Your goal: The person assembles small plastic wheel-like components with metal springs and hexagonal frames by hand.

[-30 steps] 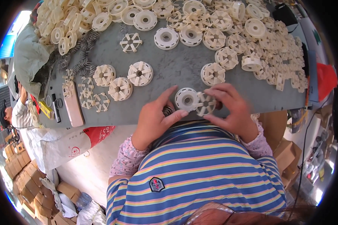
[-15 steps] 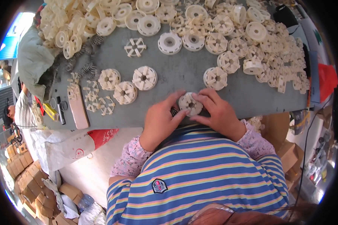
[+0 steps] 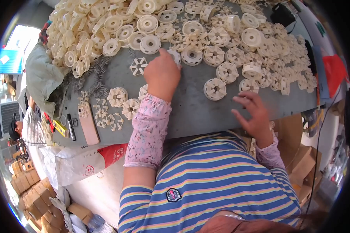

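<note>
My left hand (image 3: 162, 75) reaches across the table, its fingers and thumb spanning a white plastic wheel (image 3: 176, 56); the hand covers most of that wheel. My right hand (image 3: 255, 113) is raised at the right near the table's front edge, fingers apart and holding nothing. Just beyond its fingertips lies a cream plastic wheel (image 3: 248, 85) with spoke-like inserts. Two similar assembled wheels, a nearer one (image 3: 215, 89) and a farther one (image 3: 227, 72), lie to its left. Beside my left hand is a loose star-shaped ring of plastic pieces (image 3: 138, 66).
A large heap of cream plastic rims (image 3: 112, 24) covers the far left; small inserts (image 3: 284, 54) pile up at right. Dark coil springs (image 3: 98, 79) lie at left, near a pink phone (image 3: 89, 126), a black marker (image 3: 71, 128) and a yellow box (image 3: 61, 129). Cardboard boxes stand below.
My hands have parted. The wheel they held now lies at the right, out of my right hand, which has opened. My left hand has moved forward onto a white wheel.
</note>
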Available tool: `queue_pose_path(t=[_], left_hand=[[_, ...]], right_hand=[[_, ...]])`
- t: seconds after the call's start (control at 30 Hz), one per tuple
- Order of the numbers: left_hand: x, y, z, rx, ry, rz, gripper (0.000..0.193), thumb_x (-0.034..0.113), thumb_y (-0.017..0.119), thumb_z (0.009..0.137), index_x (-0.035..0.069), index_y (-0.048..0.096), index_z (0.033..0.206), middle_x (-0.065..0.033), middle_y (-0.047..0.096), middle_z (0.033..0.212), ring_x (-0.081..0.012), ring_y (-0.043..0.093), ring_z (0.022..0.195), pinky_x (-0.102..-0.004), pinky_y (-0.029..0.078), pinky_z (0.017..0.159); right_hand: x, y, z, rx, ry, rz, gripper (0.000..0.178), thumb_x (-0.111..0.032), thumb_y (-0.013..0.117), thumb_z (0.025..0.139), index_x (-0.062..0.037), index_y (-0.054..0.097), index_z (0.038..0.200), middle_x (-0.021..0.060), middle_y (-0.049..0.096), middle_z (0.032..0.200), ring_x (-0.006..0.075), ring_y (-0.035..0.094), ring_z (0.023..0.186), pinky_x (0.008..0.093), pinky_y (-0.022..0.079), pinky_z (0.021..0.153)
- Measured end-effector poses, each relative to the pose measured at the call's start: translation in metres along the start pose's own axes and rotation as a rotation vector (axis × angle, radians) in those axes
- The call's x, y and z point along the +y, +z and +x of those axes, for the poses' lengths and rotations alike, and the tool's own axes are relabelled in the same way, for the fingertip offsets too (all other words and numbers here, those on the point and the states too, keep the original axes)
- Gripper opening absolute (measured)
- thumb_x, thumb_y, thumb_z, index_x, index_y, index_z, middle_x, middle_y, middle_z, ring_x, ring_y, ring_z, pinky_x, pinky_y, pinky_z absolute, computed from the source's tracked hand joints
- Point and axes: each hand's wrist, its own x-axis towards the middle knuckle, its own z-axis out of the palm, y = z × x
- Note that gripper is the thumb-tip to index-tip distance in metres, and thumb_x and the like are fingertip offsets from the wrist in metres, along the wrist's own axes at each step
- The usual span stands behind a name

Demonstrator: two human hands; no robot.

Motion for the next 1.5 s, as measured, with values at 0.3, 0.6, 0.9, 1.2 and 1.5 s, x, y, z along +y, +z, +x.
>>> queue_pose_path(t=[0.3,0.6,0.9,1.2,1.5], left_hand=[[-0.002,-0.020,-0.117,-0.146,0.124,-0.423,0.073,0.034,0.084,0.087,0.002,0.055,0.146,-0.0134,0.074,0.081,-0.0287,0.074,0.072,-0.0416,0.058,0.063],[-0.009,-0.010,-0.137,-0.815,-0.370,-1.948,0.106,0.084,0.014,0.101,0.000,0.035,0.162,-0.0148,0.069,0.118,-0.0140,0.064,0.076,-0.0235,0.047,0.051],[-0.023,-0.020,-0.127,-0.719,-0.124,-1.662,0.045,0.024,0.052,0.111,0.005,0.052,0.152,-0.0025,0.067,0.110,-0.0058,0.058,0.075,-0.0209,0.044,0.056],[-0.025,-0.024,-0.088,-0.122,0.183,-1.092,0.027,0.005,0.061,0.102,0.003,0.075,0.126,-0.0067,0.070,0.097,-0.0119,0.065,0.080,-0.0269,0.050,0.061],[-0.017,0.006,-0.118,0.085,0.198,-0.454,0.071,0.038,0.091,0.078,0.009,0.066,0.139,-0.0052,0.068,0.092,-0.0210,0.068,0.078,-0.0337,0.055,0.066]], right_hand=[[-0.015,0.044,-0.016,-0.114,-0.109,0.410,0.029,-0.009,0.082,0.088,-0.0070,0.073,0.116,0.0114,0.067,0.112,0.0263,0.071,0.088,0.0359,0.060,0.074],[-0.044,0.056,0.031,-0.100,-0.279,0.647,0.045,-0.017,0.082,0.089,-0.0071,0.068,0.131,0.0147,0.063,0.123,0.0277,0.069,0.099,0.0393,0.060,0.082],[-0.044,0.043,0.040,-0.106,-0.294,0.489,0.028,-0.018,0.083,0.086,-0.0092,0.074,0.112,0.0088,0.071,0.108,0.0301,0.068,0.100,0.0424,0.055,0.087],[0.001,0.013,0.157,-0.080,-0.286,0.017,0.027,-0.014,0.079,0.087,-0.0064,0.073,0.112,0.0136,0.070,0.116,0.0334,0.067,0.111,0.0434,0.055,0.096],[0.030,0.049,0.214,-0.165,-0.242,-0.160,0.055,-0.025,0.085,0.079,-0.0088,0.068,0.129,0.0132,0.067,0.126,0.0343,0.064,0.116,0.0444,0.052,0.102]])
